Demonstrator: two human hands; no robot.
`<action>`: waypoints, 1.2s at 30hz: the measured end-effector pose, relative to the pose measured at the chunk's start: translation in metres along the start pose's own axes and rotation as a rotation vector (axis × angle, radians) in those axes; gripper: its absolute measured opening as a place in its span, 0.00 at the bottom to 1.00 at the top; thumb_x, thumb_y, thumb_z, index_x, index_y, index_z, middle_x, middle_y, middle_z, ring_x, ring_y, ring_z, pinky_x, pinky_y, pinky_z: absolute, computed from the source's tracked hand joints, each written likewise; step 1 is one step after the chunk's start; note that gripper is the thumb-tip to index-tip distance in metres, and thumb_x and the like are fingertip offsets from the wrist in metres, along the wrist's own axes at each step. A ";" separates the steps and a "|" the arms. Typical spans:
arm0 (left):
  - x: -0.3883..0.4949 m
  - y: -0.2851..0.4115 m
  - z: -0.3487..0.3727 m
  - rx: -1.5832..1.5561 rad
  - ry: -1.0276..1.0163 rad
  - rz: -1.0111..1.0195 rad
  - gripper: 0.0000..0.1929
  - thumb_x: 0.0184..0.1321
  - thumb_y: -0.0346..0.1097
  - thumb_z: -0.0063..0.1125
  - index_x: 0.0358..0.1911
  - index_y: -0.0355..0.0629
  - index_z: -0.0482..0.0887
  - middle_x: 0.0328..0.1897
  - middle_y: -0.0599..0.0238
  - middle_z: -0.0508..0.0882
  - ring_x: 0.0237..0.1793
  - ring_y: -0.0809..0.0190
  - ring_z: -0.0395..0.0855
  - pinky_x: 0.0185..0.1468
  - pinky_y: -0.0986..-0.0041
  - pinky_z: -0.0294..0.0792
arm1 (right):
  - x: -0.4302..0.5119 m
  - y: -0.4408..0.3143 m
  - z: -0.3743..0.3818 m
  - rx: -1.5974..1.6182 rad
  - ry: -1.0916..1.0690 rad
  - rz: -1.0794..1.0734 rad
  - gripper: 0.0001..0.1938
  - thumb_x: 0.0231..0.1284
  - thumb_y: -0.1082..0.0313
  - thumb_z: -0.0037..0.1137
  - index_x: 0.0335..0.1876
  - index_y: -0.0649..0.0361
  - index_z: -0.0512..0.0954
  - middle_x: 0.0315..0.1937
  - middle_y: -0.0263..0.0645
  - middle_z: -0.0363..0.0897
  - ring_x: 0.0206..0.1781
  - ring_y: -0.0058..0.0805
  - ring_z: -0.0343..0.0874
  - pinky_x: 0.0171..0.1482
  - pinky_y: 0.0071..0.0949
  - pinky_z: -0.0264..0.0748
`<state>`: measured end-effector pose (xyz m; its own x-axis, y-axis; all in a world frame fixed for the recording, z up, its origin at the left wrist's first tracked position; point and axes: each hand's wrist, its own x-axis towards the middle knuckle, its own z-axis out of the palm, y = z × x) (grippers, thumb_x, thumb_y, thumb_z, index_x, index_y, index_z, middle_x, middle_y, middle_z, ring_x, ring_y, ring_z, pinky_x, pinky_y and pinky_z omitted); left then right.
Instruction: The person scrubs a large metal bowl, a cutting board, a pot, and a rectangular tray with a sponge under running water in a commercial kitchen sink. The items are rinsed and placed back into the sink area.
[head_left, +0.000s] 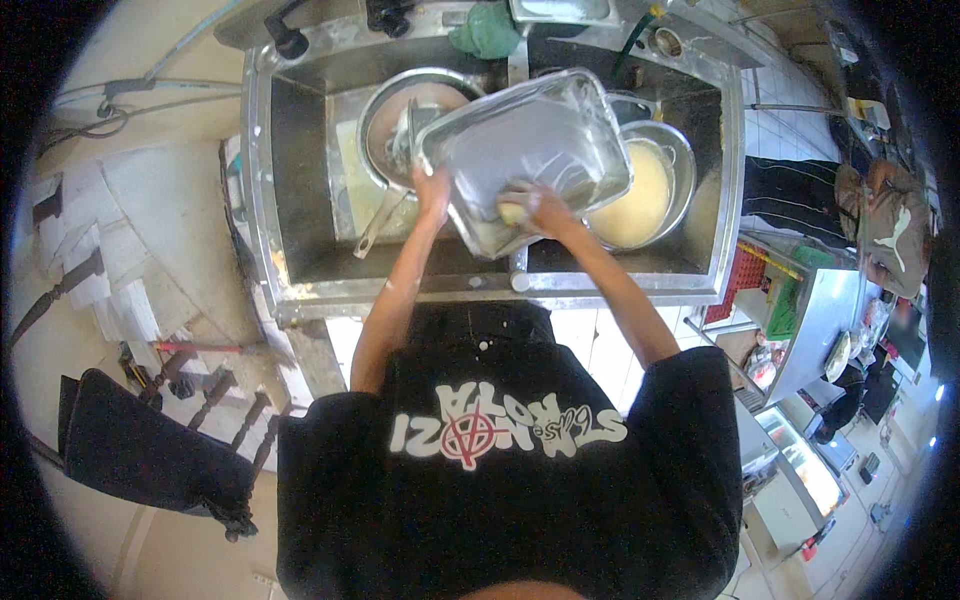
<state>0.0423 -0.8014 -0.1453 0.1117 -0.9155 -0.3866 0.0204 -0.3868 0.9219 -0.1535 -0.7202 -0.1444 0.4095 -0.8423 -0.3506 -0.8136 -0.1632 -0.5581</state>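
Note:
A rectangular metal pan (517, 142) is tilted over the divider of a double-basin steel sink (300, 296). My left hand (433, 193) grips its left rim. Inside the pan, near the corner closest to me, my right hand (541, 210) presses a yellowish sponge (513, 213) against the metal; hand and sponge are blurred. In the left basin, a round pan with a long handle (379, 225) holds cloudy liquid and a metal utensil partly hidden by the rectangular pan. A round metal bowl (681, 199) with cloudy yellowish liquid (634, 195) stands in the right basin.
A green cloth (486, 30) and a metal tray (564, 10) lie at the sink's back edge, near a black faucet (289, 39). At left stands a dark chair (157, 442). To the right are a person in a printed shirt (892, 232) and a metal table (814, 330).

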 end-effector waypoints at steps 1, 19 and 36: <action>0.000 0.010 -0.004 0.021 0.016 0.028 0.19 0.52 0.25 0.49 0.51 0.34 0.73 0.41 0.61 0.80 0.39 0.62 0.76 0.44 0.69 0.69 | -0.015 0.011 -0.022 -0.046 0.004 0.045 0.26 0.53 0.65 0.57 0.60 0.58 0.69 0.66 0.48 0.61 0.69 0.46 0.59 0.67 0.55 0.57; 0.014 -0.013 -0.109 0.044 0.112 -0.080 0.28 0.49 0.31 0.52 0.58 0.31 0.68 0.43 0.54 0.80 0.39 0.58 0.78 0.42 0.68 0.72 | 0.022 -0.029 0.017 0.445 0.717 0.150 0.25 0.59 0.62 0.54 0.61 0.62 0.66 0.57 0.50 0.72 0.60 0.42 0.70 0.62 0.34 0.66; 0.041 -0.013 -0.208 0.245 0.754 0.307 0.32 0.52 0.25 0.42 0.66 0.33 0.58 0.60 0.45 0.71 0.57 0.48 0.72 0.64 0.65 0.60 | -0.072 -0.037 0.069 1.240 0.778 0.271 0.19 0.65 0.60 0.51 0.54 0.65 0.74 0.46 0.44 0.79 0.49 0.28 0.78 0.52 0.26 0.73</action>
<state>0.2531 -0.8111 -0.1678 0.7111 -0.6985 0.0797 -0.3247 -0.2257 0.9185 -0.1242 -0.6176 -0.1503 -0.3361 -0.8963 -0.2894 0.1976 0.2334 -0.9521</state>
